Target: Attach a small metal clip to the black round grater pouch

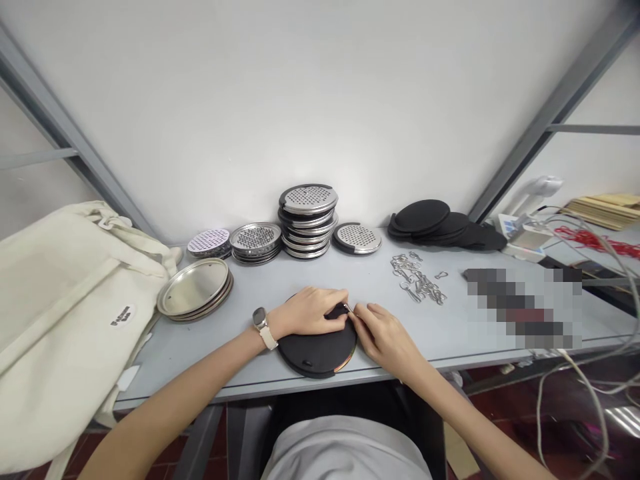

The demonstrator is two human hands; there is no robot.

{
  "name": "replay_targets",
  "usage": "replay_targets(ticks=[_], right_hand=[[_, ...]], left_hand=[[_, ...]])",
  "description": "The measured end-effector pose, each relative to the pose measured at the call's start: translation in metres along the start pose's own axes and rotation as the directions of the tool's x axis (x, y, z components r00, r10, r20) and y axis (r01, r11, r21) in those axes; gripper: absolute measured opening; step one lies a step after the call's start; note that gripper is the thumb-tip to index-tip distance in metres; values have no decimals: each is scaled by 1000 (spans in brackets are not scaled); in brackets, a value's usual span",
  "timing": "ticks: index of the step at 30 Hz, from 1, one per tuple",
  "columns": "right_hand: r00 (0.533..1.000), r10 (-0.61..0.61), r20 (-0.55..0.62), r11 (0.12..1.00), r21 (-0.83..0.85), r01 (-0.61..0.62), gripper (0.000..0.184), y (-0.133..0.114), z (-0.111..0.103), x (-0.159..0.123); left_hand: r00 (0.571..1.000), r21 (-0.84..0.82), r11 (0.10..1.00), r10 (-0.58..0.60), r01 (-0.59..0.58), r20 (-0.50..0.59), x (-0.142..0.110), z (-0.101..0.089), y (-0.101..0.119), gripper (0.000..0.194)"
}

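A flat round black case (pixel 315 353) lies near the front edge of the table, with a shiny curved edge showing at its lower right. My left hand (pixel 315 312), wearing a watch with a pale strap, rests on top of it, thumb and fingers closed on the case's black edge. At that same edge, my right hand (pixel 379 333) pinches a small metal clip (pixel 349 308) between thumb and finger. The fingers partly hide the clip, so I cannot tell whether it is hooked to the case. Loose metal clips (pixel 420 280) lie in a pile to the right.
Perforated metal grater discs stand in stacks (pixel 307 223) along the wall. Plain metal discs (pixel 195 288) are piled at left beside a cream bag (pixel 75 320). Black round covers (pixel 423 217) lie back right. A blurred-out object (pixel 525 309) and cables (pixel 605 400) are at right.
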State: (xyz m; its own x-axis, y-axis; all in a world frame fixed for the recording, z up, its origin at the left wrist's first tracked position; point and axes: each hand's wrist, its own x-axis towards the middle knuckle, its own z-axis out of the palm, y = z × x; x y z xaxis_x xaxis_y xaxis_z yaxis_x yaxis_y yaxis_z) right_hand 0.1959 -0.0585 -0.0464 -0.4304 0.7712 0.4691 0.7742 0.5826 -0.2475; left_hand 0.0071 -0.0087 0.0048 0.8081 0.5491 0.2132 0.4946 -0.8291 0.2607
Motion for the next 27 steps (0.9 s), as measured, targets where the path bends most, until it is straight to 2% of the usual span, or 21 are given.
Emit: replay_targets(ticks=[7, 17, 23, 27], right_hand=[[999, 26, 21, 999, 28, -27, 21, 1, 0, -2], [999, 33, -11, 998, 52, -33, 22, 0, 0, -2], [990, 114, -78, 986, 128, -103, 20, 1, 0, -3], [990, 114, -88, 989, 106, -104, 20, 1, 0, -4]], left_hand=[[1000, -37, 999, -15, 15, 2, 0, 2, -3, 13], [1000, -41, 999, 14, -14, 8, 0, 3, -3, 14], [998, 21, 998, 64, -64, -11, 1, 3, -2, 9], [999, 51, 998, 23, -22, -28, 1, 3, -2, 8]])
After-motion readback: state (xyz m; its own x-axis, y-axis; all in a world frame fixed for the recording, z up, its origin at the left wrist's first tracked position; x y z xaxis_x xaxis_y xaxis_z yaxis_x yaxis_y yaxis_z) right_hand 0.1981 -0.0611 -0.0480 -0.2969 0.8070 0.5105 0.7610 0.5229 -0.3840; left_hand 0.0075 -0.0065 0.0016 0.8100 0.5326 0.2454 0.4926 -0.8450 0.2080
